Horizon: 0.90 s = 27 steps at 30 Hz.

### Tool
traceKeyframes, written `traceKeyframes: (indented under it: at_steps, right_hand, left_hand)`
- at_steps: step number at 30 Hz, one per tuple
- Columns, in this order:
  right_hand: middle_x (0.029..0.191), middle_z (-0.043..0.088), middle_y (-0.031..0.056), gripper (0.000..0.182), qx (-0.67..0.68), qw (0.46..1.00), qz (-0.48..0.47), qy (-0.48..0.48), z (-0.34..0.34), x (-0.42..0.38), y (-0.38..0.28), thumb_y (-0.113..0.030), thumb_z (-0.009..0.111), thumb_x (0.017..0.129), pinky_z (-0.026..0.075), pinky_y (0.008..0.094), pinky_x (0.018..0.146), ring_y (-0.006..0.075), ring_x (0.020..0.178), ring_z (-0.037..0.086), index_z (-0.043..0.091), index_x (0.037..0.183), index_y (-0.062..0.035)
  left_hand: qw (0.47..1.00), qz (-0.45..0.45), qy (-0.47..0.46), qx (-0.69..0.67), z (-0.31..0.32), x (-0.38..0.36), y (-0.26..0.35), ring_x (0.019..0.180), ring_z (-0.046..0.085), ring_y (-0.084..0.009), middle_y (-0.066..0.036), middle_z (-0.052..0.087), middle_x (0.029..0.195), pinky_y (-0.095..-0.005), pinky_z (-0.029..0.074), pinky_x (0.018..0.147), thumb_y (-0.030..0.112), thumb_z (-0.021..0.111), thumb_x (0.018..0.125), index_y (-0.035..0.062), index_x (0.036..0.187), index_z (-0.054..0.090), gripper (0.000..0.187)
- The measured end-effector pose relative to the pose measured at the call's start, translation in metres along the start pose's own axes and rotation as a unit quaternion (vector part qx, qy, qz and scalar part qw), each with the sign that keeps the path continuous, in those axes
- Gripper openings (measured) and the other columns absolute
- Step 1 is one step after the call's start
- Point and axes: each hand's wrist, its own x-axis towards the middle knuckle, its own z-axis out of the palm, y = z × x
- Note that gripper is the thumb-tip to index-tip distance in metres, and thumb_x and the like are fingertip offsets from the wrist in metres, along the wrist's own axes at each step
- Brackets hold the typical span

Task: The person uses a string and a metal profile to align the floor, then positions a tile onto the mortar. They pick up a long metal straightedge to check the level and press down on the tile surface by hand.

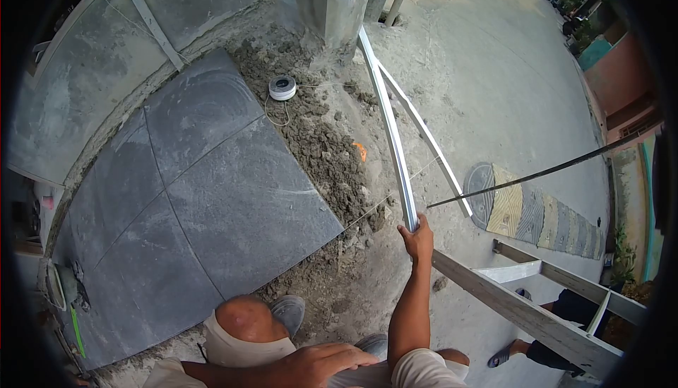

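My right hand [418,238] is wrapped round the near end of a long silver metal straightedge [393,130]. The bar runs away from me along the ground, its far end by the foot of a concrete pillar [332,7]. My left hand [326,362] lies across my lap near my knee, fingers stretched out, with nothing seen in it. Left of the bar, large dark grey tiles [240,183] are laid beside rough, crumbly mortar [321,155]. A spool of white string [282,88] sits on that mortar, its line trailing off.
A second pale bar [427,134] lies beside the straightedge. To the right are a wooden frame [526,303], a thin dark rod [544,172] and a row of patterned pavers [533,208]. Another person's foot [503,355] shows beyond the frame. A low wall [85,84] borders the tiles.
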Motion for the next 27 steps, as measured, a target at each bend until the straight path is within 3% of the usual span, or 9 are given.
traceKeyframes:
  at_steps: [6, 9, 12, 27]
  right_hand:
    - [0.094, 0.065, 0.0206, 0.062, -0.002, 1.000, -0.005, 0.017, -0.001, 0.000, 0.000, -0.032, 0.074, 0.069, 0.048, 0.0437, 0.076, 0.0367, 0.089, 0.063, 0.051, 0.122, -0.0111]
    - [0.088, 0.065, 0.0210, 0.059, 0.001, 1.000, -0.016, 0.022, -0.004, 0.000, -0.003, -0.025, 0.076, 0.069, 0.050, 0.0380, 0.072, 0.0325, 0.080, 0.065, 0.053, 0.120, -0.0052]
    - [0.091, 0.065, 0.0204, 0.056, 0.012, 1.000, -0.006, 0.015, -0.004, 0.001, -0.002, -0.029, 0.073, 0.071, 0.049, 0.0422, 0.075, 0.0361, 0.087, 0.063, 0.054, 0.120, -0.0102]
    - [0.103, 0.063, 0.0238, 0.053, 0.071, 0.995, -0.062, 0.029, 0.004, 0.008, 0.015, -0.020, 0.070, 0.073, 0.046, 0.0398, 0.082, 0.0374, 0.095, 0.061, 0.056, 0.121, -0.0042]
  left_hand:
    - [1.000, -0.018, -0.008, -0.004, 0.001, 0.001, 0.000, 0.088, 0.058, -0.0264, -0.016, 0.059, 0.101, -0.0346, 0.047, 0.077, 0.020, 0.071, 0.078, -0.0026, 0.113, 0.055, 0.044]
    - [1.000, -0.019, -0.009, -0.005, 0.001, 0.002, 0.000, 0.088, 0.058, -0.0264, -0.016, 0.059, 0.102, -0.0345, 0.047, 0.077, 0.020, 0.071, 0.078, -0.0026, 0.113, 0.055, 0.044]
    - [1.000, -0.015, -0.007, -0.002, 0.002, 0.001, 0.000, 0.088, 0.058, -0.0265, -0.016, 0.059, 0.102, -0.0346, 0.047, 0.077, 0.020, 0.071, 0.079, -0.0027, 0.113, 0.055, 0.045]
    - [1.000, -0.014, -0.006, -0.006, 0.002, 0.001, 0.003, 0.087, 0.058, -0.0265, -0.016, 0.059, 0.102, -0.0341, 0.047, 0.077, 0.018, 0.070, 0.079, -0.0022, 0.114, 0.055, 0.043]
